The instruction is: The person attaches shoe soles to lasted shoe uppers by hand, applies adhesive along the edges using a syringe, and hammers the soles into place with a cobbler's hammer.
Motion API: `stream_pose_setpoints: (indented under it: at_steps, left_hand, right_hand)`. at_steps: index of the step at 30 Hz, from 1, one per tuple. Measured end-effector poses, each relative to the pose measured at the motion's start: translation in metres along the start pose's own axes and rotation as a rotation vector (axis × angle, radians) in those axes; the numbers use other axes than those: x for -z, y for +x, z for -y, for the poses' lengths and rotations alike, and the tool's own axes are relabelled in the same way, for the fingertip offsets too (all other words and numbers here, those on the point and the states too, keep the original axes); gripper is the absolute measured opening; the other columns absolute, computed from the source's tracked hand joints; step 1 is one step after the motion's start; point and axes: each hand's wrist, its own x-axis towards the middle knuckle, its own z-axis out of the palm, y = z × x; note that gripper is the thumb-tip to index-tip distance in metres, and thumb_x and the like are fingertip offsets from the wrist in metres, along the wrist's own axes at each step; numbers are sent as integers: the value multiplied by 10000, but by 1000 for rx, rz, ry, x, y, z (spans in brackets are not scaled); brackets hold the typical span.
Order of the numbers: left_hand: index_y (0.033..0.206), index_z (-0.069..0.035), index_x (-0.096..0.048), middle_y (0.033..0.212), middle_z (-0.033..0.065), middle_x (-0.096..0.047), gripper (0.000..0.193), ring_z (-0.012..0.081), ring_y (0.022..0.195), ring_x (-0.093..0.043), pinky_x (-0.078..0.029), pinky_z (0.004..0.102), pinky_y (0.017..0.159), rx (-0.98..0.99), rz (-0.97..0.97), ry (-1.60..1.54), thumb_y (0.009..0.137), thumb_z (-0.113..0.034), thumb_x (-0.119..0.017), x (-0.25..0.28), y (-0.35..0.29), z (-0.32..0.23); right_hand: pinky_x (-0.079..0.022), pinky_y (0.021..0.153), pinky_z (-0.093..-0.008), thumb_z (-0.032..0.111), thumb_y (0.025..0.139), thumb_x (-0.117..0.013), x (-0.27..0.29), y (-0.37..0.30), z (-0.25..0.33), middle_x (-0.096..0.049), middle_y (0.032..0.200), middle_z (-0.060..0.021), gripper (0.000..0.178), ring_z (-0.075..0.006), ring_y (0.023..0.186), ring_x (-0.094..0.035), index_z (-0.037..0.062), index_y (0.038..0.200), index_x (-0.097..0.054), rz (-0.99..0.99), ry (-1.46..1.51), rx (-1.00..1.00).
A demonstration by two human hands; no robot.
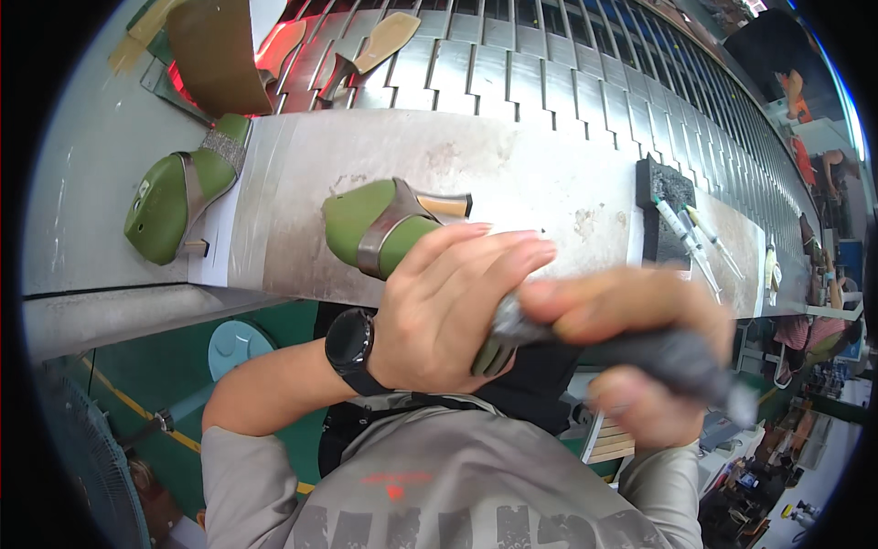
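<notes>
My left hand [444, 316] wraps over a green shoe last [361, 220], which lies at the near edge of the work surface with its toe to the left. A dark metallic strap [380, 238] crosses the last, and a tan heel with a dark tip [445, 205] juts out beyond it. My fingers hide much of the shoe's rear part. In my right hand [640, 320] is a dark-handled tool [658, 357], its shiny end close to my left fingers. Motion smears this hand and tool, so the tool's exact kind cannot be made out.
Another green last with a strap and heel [165, 210] lies at the left. A black block [663, 206] and several syringes [690, 238] are at the right. Beyond the board [521, 156] runs a slatted metal conveyor [476, 73] carrying a tan sole piece [389, 38].
</notes>
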Motion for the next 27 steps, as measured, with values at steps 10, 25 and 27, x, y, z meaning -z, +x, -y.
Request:
stream_pose_setpoints:
  at_steps: [10, 25, 27]
  left_hand:
    - [1512, 17, -361, 1471, 306, -534, 994, 457, 1367, -538, -312, 639, 1203, 74, -125, 645, 874, -619, -780, -19, -102, 56]
    - [1377, -168, -497, 1412, 139, -618, 563, 332, 1319, -594, -293, 624, 1216, 117, -184, 635, 1010, -578, -614, -21, -102, 52]
    - [1373, -171, -499, 1408, 133, -621, 548, 327, 1315, -597, -299, 628, 1210, 131, -189, 648, 1016, -571, -609, -22, -106, 52]
  right_hand:
    - [-542, 1060, -414, 28, 886, -741, -81, -70, -108, -716, 1236, -303, 307, -358, 1215, -705, -102, 1156, -673, -192, 210, -137]
    - [-563, 1021, -496, 175, 882, -826, -32, -21, -49, -700, 1200, -317, 432, -440, 1158, -699, -88, 1171, -641, 122, -237, -22]
    - [-586, 982, -542, 192, 858, -857, -47, -28, -58, -694, 1176, -336, 458, -505, 1143, -691, -92, 1148, -643, 168, -322, 127]
